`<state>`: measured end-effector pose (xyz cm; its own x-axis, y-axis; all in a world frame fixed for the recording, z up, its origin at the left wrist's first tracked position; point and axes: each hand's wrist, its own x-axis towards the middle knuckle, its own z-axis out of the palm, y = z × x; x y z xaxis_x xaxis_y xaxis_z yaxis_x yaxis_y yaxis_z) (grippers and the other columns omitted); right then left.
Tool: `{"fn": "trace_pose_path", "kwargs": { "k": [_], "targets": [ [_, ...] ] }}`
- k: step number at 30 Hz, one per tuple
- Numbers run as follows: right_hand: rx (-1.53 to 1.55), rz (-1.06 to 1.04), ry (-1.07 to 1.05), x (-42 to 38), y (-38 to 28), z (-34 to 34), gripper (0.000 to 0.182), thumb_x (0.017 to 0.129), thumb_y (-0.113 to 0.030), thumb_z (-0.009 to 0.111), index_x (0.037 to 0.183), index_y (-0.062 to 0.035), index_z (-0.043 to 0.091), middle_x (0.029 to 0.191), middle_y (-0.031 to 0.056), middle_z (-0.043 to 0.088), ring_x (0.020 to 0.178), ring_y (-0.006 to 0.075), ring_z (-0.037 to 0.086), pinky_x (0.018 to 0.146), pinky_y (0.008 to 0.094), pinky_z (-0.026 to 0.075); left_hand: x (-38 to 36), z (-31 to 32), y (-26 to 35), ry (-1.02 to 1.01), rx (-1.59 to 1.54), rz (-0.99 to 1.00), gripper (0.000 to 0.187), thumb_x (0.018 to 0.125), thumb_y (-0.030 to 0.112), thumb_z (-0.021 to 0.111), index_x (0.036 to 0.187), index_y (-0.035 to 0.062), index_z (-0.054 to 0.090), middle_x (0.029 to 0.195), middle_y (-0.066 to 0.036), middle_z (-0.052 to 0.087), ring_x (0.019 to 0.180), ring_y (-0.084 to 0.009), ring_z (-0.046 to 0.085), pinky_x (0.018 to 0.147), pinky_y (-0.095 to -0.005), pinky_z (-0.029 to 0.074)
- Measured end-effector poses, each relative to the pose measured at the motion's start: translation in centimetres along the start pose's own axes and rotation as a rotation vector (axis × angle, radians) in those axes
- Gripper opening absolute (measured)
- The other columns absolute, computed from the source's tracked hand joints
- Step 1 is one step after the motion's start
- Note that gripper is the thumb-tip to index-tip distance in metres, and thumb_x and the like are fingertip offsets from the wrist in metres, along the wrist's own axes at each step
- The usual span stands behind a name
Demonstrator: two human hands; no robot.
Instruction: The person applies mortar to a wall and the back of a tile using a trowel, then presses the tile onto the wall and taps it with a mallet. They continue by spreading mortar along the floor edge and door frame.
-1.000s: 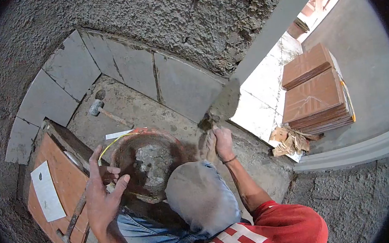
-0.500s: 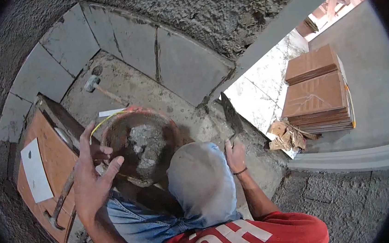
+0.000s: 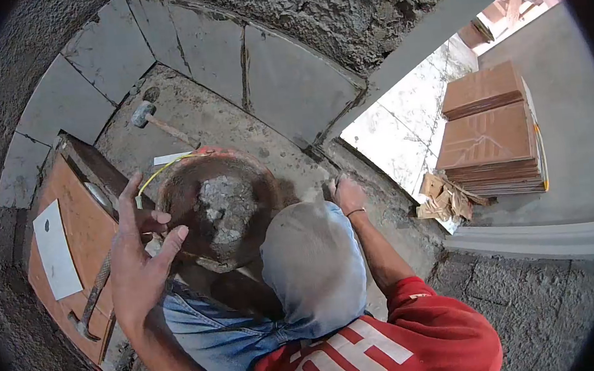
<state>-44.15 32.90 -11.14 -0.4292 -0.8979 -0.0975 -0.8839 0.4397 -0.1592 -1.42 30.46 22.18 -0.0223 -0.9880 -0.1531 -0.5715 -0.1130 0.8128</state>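
My left hand (image 3: 138, 266) is raised with thumb and fingers apart, holding nothing. It hovers beside the near left rim of a round bucket (image 3: 262, 171), with grey mortar (image 3: 227, 209) inside. My right hand (image 3: 349, 195) is closed low over the floor, right of the bucket and beyond my knee. A trowel is in its grip; the blade now shows only as a thin dark edge, if at all. Behind the bucket lies a mallet (image 3: 144, 114) with a wooden handle. A claw hammer (image 3: 95, 295) rests on the brown board at left.
Light tiles (image 3: 294, 76) line the base of the rough wall. A brown tiled board (image 3: 65, 199) with a white offcut (image 3: 55, 249) leans at left. Right of the doorway threshold stands a stack of boxed tiles (image 3: 487, 133), with torn cardboard (image 3: 443, 197) beside it.
My right hand has moved up and left toward the wall, and the trowel blade has turned from broad view to nearly edge-on. My left hand stays open in about the same place.
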Motion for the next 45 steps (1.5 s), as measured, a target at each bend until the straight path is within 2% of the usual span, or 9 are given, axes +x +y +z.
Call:
{"fn": "trace_pose_path", "kwargs": {
  "k": [7,9,13,15,19,31,33,40,45],
  "targets": [
    [0.046,0.021,0.037,1.0,-1.0,-0.1,0.051,0.100,-0.046,0.055,0.101,0.0021,0.072,0.089,0.0293,0.072,0.085,0.0457,0.072,0.077,0.0562,0.057,1.0,0.4,0.0,-0.002,0.031,-0.002,0.088,0.084,0.021,0.082,0.160,0.0126,0.038,0.095,-0.005,0.066,0.085,-0.0168,0.064,0.079,-0.0342,0.054],
    [-0.053,-0.060,-0.161,1.7,-0.2,0.1,0.051,0.101,-0.046,0.054,0.101,0.0028,0.071,0.090,0.0301,0.072,0.087,0.0450,0.072,0.077,0.0561,0.057,1.4,0.4,0.1,-0.014,0.033,-0.032,0.091,0.083,0.021,0.083,0.161,0.0127,0.038,0.096,-0.005,0.066,0.089,-0.0166,0.063,0.080,-0.0346,0.054],
    [0.015,-0.073,-0.032,0.8,0.1,0.5,0.050,0.099,-0.047,0.057,0.095,0.0012,0.070,0.091,0.0302,0.072,0.087,0.0475,0.072,0.075,0.0568,0.057,1.7,0.8,0.0,-0.001,0.042,-0.025,0.093,0.081,0.020,0.084,0.162,0.0135,0.037,0.097,-0.006,0.066,0.092,-0.0168,0.062,0.083,-0.0348,0.054],
    [-0.068,0.020,-0.212,-0.1,0.5,0.5,0.051,0.103,-0.046,0.052,0.100,0.0015,0.070,0.088,0.0297,0.072,0.086,0.0456,0.072,0.076,0.0564,0.057,1.7,1.0,0.1,-0.037,-0.049,-0.036,0.095,0.081,0.019,0.084,0.162,0.0135,0.036,0.097,-0.005,0.065,0.093,-0.0177,0.062,0.085,-0.0357,0.053],
    [-0.061,0.011,-0.162,-1.9,1.3,0.2,0.052,0.103,-0.048,0.052,0.099,0.0004,0.071,0.087,0.0289,0.072,0.084,0.0460,0.072,0.076,0.0563,0.056,2.3,1.0,0.7,-0.032,-0.083,-0.154,0.095,0.081,0.020,0.084,0.162,0.0127,0.036,0.097,-0.005,0.064,0.094,-0.0185,0.061,0.090,-0.0363,0.052],
    [0.036,0.250,-0.201,-6.1,3.2,-0.1,0.052,0.100,-0.048,0.058,0.098,0.0031,0.069,0.087,0.0294,0.072,0.085,0.0475,0.071,0.078,0.0571,0.056,2.3,1.2,-0.6,-0.089,0.051,-0.003,0.092,0.080,0.031,0.084,0.159,0.0109,0.041,0.096,-0.012,0.068,0.090,-0.0246,0.067,0.086,-0.0413,0.054],
    [0.112,0.208,-0.094,-6.4,3.1,0.2,0.052,0.099,-0.047,0.059,0.096,0.0035,0.070,0.087,0.0307,0.071,0.085,0.0486,0.071,0.078,0.0568,0.056,2.2,1.1,-0.2,-0.156,0.100,0.006,0.092,0.080,0.032,0.085,0.158,0.0104,0.042,0.099,-0.013,0.068,0.092,-0.0250,0.068,0.087,-0.0405,0.054],
    [0.383,0.190,-0.118,-6.6,2.3,0.8,0.054,0.098,-0.048,0.060,0.100,0.0054,0.068,0.095,0.0354,0.068,0.094,0.0506,0.069,0.080,0.0580,0.054,1.7,1.4,0.4,-0.262,0.116,0.013,0.090,0.080,0.029,0.084,0.157,0.0090,0.042,0.104,-0.016,0.068,0.100,-0.0271,0.067,0.091,-0.0409,0.053],
    [0.661,0.212,-0.150,-9.0,-0.4,-1.2,0.057,0.099,-0.050,0.058,0.089,0.0061,0.062,0.093,0.0331,0.064,0.092,0.0498,0.063,0.080,0.0561,0.048,1.4,1.8,0.1,-0.277,0.136,-0.029,0.089,0.081,0.032,0.084,0.156,0.0090,0.042,0.110,-0.019,0.070,0.106,-0.0285,0.066,0.094,-0.0416,0.052]
  ]
}}
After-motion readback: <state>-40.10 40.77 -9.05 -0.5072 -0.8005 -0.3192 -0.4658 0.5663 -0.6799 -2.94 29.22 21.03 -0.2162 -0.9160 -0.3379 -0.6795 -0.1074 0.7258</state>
